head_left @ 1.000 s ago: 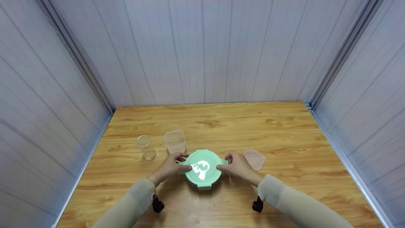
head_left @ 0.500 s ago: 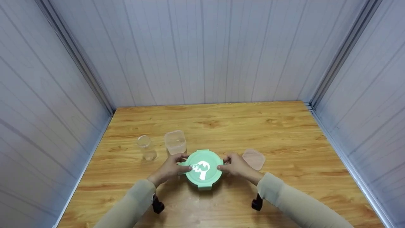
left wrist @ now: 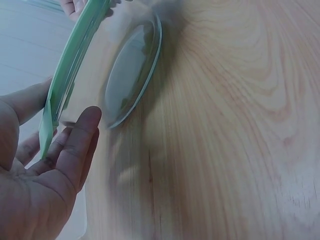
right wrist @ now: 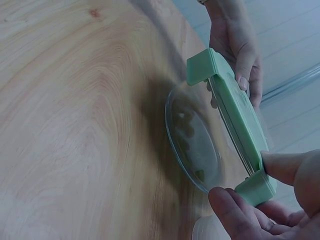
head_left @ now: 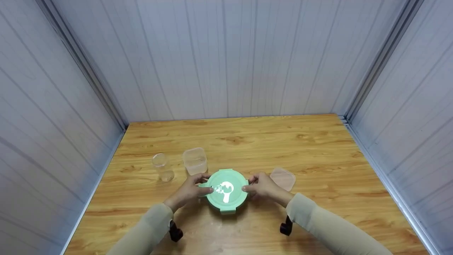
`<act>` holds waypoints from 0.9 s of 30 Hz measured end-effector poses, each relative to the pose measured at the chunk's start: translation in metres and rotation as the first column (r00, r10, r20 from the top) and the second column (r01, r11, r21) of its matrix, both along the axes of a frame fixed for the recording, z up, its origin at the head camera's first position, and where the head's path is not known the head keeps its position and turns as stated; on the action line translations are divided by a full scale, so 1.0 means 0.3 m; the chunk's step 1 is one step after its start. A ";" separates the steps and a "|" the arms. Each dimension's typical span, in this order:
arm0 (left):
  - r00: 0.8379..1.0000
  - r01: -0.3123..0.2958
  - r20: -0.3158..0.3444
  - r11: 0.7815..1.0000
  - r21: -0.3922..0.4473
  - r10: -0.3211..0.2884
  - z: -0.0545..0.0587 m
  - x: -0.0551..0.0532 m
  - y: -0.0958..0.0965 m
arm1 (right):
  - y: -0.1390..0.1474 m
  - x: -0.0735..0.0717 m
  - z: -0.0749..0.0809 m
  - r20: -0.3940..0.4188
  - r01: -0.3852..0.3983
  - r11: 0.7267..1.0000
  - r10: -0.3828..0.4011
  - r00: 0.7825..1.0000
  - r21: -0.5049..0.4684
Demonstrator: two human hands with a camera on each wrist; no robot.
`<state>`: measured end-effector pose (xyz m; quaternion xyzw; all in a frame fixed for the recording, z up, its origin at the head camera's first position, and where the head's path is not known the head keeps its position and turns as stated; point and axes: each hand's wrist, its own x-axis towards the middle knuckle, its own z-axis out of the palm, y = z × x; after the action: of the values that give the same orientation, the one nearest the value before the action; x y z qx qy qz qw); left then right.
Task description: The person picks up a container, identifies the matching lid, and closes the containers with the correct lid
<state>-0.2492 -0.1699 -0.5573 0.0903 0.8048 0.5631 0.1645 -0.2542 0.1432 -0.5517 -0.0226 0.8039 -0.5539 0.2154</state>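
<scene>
Round glass bowl [right wrist: 195, 145] with green lid [head_left: 226, 189], standing on the table [head_left: 318, 148] near the front edge, between both hands. Probably rather heavy and stiff because of the glass; smooth wall, so likely slippery, and fragile if dropped. Lid of plastic, light, with four clip flaps. Best hold by judgement: at the side flaps or under the lid rim, not at the bare glass.

Left hand [head_left: 189, 191] at the left flap, thumb on top of the lid, fingers [left wrist: 75, 145] curled against the glass wall below. Right hand [head_left: 263, 186] at the right flap, pinching it between thumb [right wrist: 287, 167] and finger. Front flap [head_left: 228, 211] hanging free, touched by no hand.

Just behind the bowl to the left, a clear square tub [head_left: 195, 161], open; further left a small clear jar [head_left: 161, 166]. Just beside the right hand, a pinkish square lid [head_left: 283, 178] lying flat. All three near, but apart from the bowl. Tub close behind the left fingers, so little room there for moving back. Two black wrist mounts [head_left: 175, 232] under the sleeves.
</scene>
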 end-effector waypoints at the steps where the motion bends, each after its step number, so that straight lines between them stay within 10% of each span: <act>1: 1.000 0.000 -0.001 1.000 0.005 0.000 -0.001 0.001 0.000 | 0.000 0.000 0.001 0.006 0.004 1.000 -0.004 1.000 -0.002; 27: 1.000 -0.012 0.022 0.999 0.032 0.012 0.000 0.011 0.007 | 0.007 -0.006 0.007 0.013 -0.020 0.999 0.021 1.000 -0.049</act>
<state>-0.2460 -0.1679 -0.5574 0.0820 0.7944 0.5777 0.1683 -0.2561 0.1454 -0.5496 -0.0323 0.7883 -0.5714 0.2261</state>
